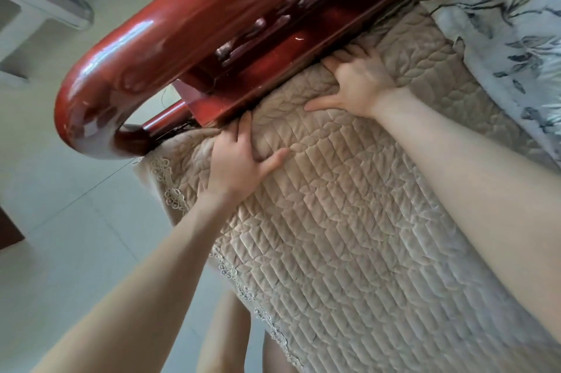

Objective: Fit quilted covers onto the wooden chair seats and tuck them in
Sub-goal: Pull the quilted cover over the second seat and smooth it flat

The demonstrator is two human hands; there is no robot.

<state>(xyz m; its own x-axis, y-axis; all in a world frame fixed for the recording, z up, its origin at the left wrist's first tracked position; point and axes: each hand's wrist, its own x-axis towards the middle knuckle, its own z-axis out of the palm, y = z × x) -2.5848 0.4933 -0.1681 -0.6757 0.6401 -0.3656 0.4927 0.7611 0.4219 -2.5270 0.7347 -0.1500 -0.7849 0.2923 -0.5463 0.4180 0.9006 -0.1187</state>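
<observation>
Head view: quilted cover [349,220] spread over the seat, far edge bunched against the red wooden rail [182,32]. Both hands lie flat on that edge, grasping nothing. Left hand [239,160] sits near the rail's curved end, right hand [358,81] further along it; straight fingers push cloth under the rail, tips partly hidden. Floral fabric [501,23] lies by the rail's far end. Best done by working along the rail, feeding slack in evenly and flattening the ridge between the hands
</observation>
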